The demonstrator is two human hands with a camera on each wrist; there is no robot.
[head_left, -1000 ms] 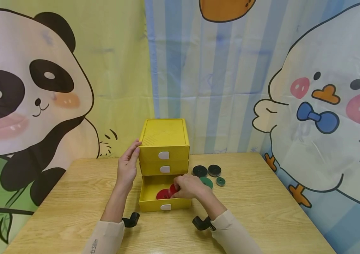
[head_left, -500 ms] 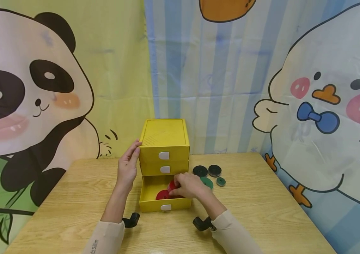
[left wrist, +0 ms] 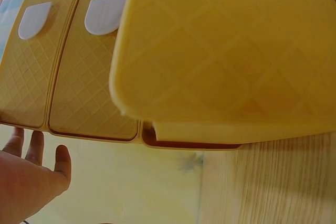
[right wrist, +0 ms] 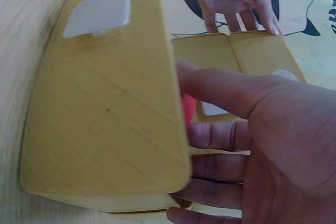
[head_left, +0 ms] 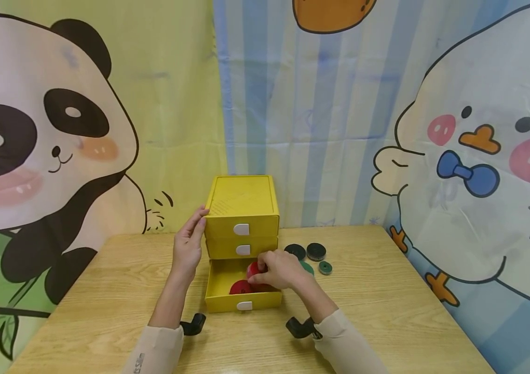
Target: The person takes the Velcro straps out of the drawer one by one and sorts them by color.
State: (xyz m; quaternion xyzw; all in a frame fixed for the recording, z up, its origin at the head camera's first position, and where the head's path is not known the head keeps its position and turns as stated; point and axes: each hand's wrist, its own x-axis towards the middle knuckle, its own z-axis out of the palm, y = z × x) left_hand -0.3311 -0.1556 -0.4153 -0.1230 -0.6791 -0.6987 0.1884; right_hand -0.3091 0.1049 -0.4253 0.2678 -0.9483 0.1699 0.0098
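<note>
A yellow drawer cabinet [head_left: 242, 195] stands on the table, its bottom drawer [head_left: 225, 302] pulled out. My left hand [head_left: 187, 250] rests against the cabinet's upper left side, fingers extended; the left wrist view shows its fingertips [left wrist: 62, 153] at the edge. Over the open drawer, my right hand [head_left: 280, 270] pinches a red disc [head_left: 252, 268] between thumb and fingers. Another red disc [head_left: 240, 287] lies in the drawer beside it. In the right wrist view the drawer front [right wrist: 107, 98] hides most of the held disc, leaving a red sliver [right wrist: 189, 108].
Right of the cabinet lie two black discs [head_left: 316, 252], a green disc [head_left: 308, 267] partly behind my right hand, and a small green disc [head_left: 325, 267]. The upper two drawers [head_left: 220, 248] are closed. A printed curtain [head_left: 311, 130] hangs behind the wooden table [head_left: 386, 301].
My right hand has lifted slightly within the drawer area, and the red disc in it has tilted and risen a little. My left hand has stayed on the cabinet.
</note>
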